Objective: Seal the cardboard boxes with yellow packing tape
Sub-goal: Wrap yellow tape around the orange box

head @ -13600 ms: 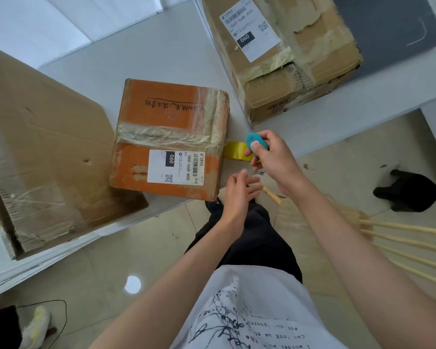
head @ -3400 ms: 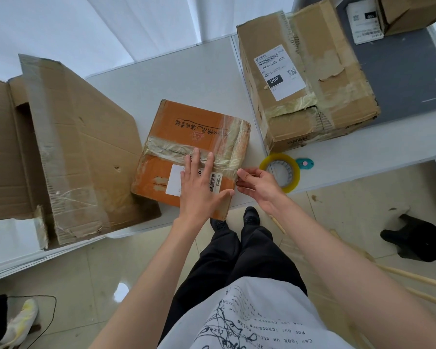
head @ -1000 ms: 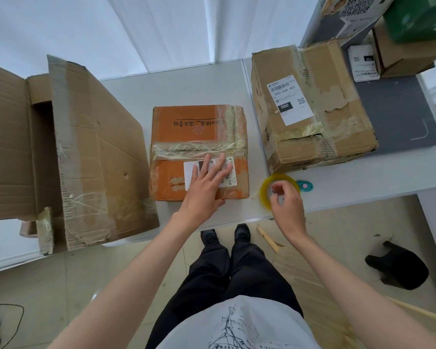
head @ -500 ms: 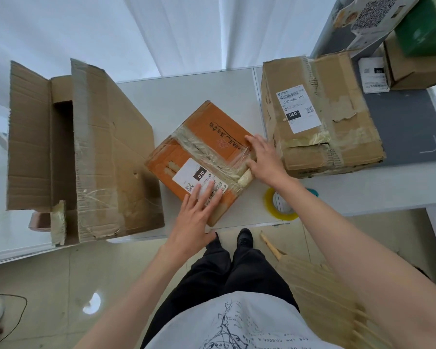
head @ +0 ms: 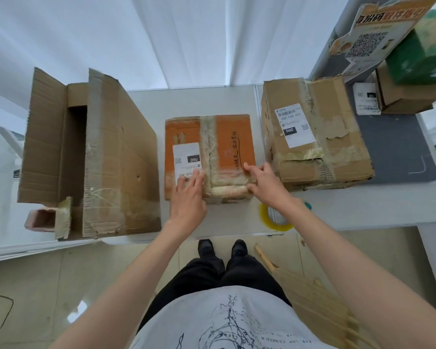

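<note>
Both hands steady the orange box for taping.

The left hand (head: 188,195) lies flat, fingers straight, on the white label; the right hand (head: 263,182) cups the box's (head: 227,137) near right corner loosely, probably to keep it square at the table (head: 363,210) edge. The yellow tape roll (head: 275,219) lies unheld just beside, under the right wrist, within easy reach.

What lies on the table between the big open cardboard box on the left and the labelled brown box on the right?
The orange box, with both hands on its near end, shown in the head view.
</note>
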`<state>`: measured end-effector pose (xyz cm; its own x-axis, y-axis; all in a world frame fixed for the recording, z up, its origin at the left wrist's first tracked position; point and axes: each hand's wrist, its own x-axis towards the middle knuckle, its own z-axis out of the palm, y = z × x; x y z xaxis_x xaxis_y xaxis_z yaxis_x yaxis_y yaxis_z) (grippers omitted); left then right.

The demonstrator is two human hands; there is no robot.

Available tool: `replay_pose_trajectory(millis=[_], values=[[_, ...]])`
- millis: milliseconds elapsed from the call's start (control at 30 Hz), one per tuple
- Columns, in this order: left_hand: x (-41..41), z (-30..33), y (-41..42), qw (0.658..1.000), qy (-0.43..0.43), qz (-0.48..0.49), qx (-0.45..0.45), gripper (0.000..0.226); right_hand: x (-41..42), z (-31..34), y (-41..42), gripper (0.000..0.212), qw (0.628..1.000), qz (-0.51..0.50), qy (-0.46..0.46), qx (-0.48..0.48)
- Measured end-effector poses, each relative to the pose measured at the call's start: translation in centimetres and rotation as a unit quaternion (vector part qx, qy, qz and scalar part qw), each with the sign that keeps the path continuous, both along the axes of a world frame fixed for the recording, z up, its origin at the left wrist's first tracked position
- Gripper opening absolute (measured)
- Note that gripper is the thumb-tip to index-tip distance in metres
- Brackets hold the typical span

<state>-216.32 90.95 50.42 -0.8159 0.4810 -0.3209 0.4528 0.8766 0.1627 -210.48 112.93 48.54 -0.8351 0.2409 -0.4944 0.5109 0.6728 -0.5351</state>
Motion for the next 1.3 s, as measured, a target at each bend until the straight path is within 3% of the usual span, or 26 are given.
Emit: replay_pose_trajectory(millis=[67,167,267,367,433,533,700,900,1067,1200,1300], values=[[-1.8,0.2,0.8,0.998,-0.05,0.024,0.008,0.068,1.1,0.4,-0.7,0.061,0.999,0.041,-0.005,0.001],[-5.6,0.0,1.8,0.994,-0.1,0.034,0.005,0.063,1.7,1.5,-1.5,0.044,0.989,0.122,-0.017,-0.081],[-8.3,-0.4,1.8,0.996,-0.06,0.058,0.026,0.069,0.2,2.6,-1.3,0.028,0.987,0.131,0.056,-0.069],[-7.4,-0.7,1.7,0.985,-0.015,0.144,0.093,0.071,-3.1,3.1,0.7,0.048,0.989,0.046,0.142,-0.002],[-4.8,-1.0,1.6,0.983,-0.018,0.127,0.133,0.069,-4.9,3.0,2.0,0.067,0.991,0.08,0.075,0.071],[-1.2,-2.2,1.0,0.991,-0.047,0.069,0.109,0.076,-5.5,1.8,1.5,0.083,0.974,0.165,-0.051,0.149],[-0.9,-2.4,-0.6,0.99,-0.049,0.112,0.065,0.099,-3.7,0.6,-0.8,0.086,0.951,0.21,-0.032,0.222],[-2.2,-1.1,-3.3,0.984,-0.114,0.098,0.095,0.111,-1.6,1.9,-2.4,0.072,0.944,0.233,0.002,0.235],[-4.0,-0.8,-3.6,0.988,-0.137,0.027,0.058,0.111,0.4,3.4,-3.2,0.052,0.952,0.216,0.0,0.216],[-4.9,-0.7,-3.5,0.991,-0.126,-0.035,0.038,0.109,4.0,3.1,-3.7,0.015,0.984,0.077,0.096,0.128],[-4.7,-0.9,-3.5,0.994,-0.093,-0.054,0.021,0.103,8.2,0.2,-3.7,0.004,0.992,0.009,0.047,0.12]])
